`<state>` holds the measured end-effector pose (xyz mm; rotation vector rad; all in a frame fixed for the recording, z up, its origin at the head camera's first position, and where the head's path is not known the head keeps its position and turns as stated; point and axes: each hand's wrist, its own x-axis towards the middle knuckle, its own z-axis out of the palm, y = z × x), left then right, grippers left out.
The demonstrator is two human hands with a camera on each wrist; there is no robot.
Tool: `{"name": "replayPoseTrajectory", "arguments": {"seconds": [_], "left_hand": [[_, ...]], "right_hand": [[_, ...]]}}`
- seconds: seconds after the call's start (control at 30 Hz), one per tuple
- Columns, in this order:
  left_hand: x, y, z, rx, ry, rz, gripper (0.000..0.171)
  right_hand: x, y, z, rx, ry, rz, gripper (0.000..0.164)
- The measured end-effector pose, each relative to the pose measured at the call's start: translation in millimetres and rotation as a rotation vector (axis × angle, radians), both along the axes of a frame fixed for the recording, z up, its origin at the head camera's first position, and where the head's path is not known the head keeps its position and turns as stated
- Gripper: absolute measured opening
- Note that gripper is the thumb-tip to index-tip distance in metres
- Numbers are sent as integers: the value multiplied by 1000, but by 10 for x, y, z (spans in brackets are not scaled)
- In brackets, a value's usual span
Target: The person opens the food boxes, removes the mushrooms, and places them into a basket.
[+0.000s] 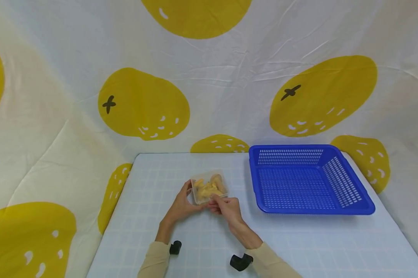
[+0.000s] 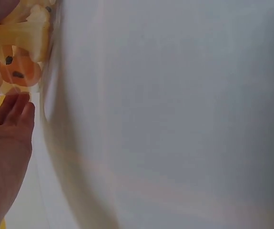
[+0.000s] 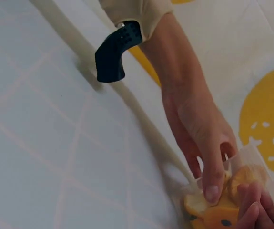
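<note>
Beige sleeves lie nearest the camera, a black fitting at each cuff. Beyond them, the right hand pinches the near right corner of a clear container, thumb uppermost, fingers curled below. The left hand grips the same container from its left, fingers at the side and thumb along the near edge. The container stands left of the table's middle, between both hands; whether its base touches the table cannot be told. Inside are yellow pieces and an orange piece with dark marks. Farther right, well apart, sits a blue perforated basket. Behind the table hangs white fabric printed with large yellow fruit shapes.
</note>
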<state>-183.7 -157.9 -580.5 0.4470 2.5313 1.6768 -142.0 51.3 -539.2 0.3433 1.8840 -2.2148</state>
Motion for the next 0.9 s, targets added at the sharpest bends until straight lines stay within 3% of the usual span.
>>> {"name": "replayPoseTrajectory", "arguments": {"seconds": [0.37, 0.7, 0.9], "left_hand": [[-37, 3, -46, 99, -43, -19, 109], [0, -9, -15, 107, -97, -26, 108], [3, 0, -13, 109, -118, -42, 108]], "right_hand": [[-23, 8, 147, 41, 47, -11, 39], [-81, 172, 128, 267, 351, 170, 37], [-163, 264, 194, 305, 402, 94, 28]]}}
